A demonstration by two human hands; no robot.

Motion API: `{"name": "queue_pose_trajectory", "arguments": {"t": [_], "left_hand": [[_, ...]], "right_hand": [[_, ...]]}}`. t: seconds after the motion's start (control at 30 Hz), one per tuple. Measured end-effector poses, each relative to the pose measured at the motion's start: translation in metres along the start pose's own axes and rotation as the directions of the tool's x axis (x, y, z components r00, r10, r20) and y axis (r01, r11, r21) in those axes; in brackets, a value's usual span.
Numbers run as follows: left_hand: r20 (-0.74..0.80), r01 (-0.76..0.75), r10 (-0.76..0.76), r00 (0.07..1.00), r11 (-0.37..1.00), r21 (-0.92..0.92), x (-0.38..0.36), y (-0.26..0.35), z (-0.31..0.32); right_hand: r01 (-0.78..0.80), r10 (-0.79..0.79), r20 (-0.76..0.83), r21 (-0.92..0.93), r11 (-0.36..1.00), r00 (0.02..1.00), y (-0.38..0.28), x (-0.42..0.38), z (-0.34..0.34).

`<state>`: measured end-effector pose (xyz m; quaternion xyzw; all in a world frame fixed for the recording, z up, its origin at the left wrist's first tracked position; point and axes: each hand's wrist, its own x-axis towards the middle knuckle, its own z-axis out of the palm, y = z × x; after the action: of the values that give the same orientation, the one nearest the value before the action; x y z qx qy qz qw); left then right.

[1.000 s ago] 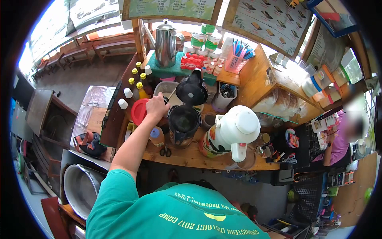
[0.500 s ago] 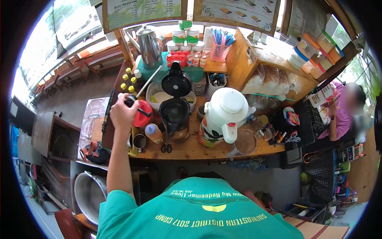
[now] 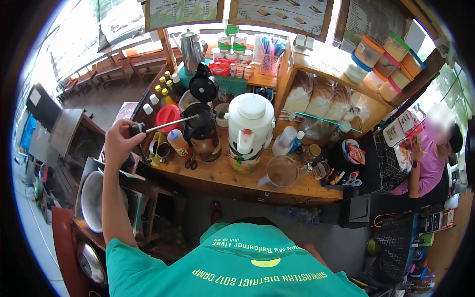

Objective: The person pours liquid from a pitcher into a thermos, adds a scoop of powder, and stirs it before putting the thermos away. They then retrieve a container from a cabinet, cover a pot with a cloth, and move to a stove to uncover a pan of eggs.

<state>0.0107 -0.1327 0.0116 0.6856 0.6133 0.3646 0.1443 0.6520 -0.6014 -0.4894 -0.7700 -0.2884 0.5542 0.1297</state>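
Note:
My left hand is closed around the black handle of a thin metal rod, out to the left above the wooden counter. The rod points right, and its far end is over the mouth of an open black pot. That pot's round black lid stands raised behind it. Beneath the rod are a red lid and a squeeze bottle. Black scissors lie by the pot's base. My right hand is out of view.
A white jug and a clear pitcher stand right of the pot. Yellow-capped bottles line the back left, near a steel kettle. A person in a pink top is at the far right.
My left hand has moved left and lower in view. The rod has swung from pointing up and right to nearly level, its end now over the black pot. The whole view has shifted.

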Motion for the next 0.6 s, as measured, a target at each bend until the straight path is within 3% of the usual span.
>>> {"name": "queue_pose_trajectory", "arguments": {"t": [0.07,0.17,0.2,0.27,0.3,0.43,0.47,0.5,0.53,0.6], "left_hand": [[0.041,-0.041,0.039,0.998,0.998,0.053,0.005,0.015,0.005],[0.094,-0.128,0.114,0.989,0.978,0.165,0.031,0.033,0.01],[0.096,-0.13,0.115,0.989,0.978,0.164,0.043,0.039,0.014],[0.206,-0.346,0.298,0.932,0.901,0.261,0.067,0.052,0.027],[0.21,-0.347,0.298,0.931,0.901,0.26,0.077,0.059,0.037],[0.461,-0.47,0.333,0.823,0.854,0.222,0.105,0.059,0.105],[0.509,-0.503,0.339,0.791,0.834,0.226,0.105,0.06,0.12],[0.581,-0.506,0.281,0.764,0.819,0.269,0.111,0.054,0.136],[0.579,-0.547,0.318,0.751,0.79,0.276,0.113,0.041,0.152],[0.601,-0.569,0.309,0.737,0.764,0.305,0.112,0.034,0.166]], "right_hand": [[-0.276,0.277,0.028,0.22,0.936,0.961,0.026,-0.01,-0.011],[-0.392,0.401,0.045,0.331,0.858,0.915,0.061,-0.024,-0.022],[-0.415,0.427,0.051,0.36,0.836,0.903,0.07,-0.028,-0.024],[-0.439,0.459,0.059,0.422,0.793,0.887,0.087,-0.033,-0.023],[-0.44,0.464,0.064,0.456,0.774,0.883,0.095,-0.033,-0.021],[-0.389,0.469,0.032,0.608,0.691,0.883,0.087,-0.034,-0.003],[-0.159,0.187,-0.053,0.332,0.93,0.981,0.064,-0.047,-0.004],[-0.025,0.034,-0.051,0.177,0.984,0.998,0.053,-0.05,0.002],[0.12,-0.119,-0.047,0.023,0.993,0.992,0.045,-0.051,0.007],[0.061,-0.053,-0.075,0.111,0.992,0.996,0.042,-0.038,0.024]]}}
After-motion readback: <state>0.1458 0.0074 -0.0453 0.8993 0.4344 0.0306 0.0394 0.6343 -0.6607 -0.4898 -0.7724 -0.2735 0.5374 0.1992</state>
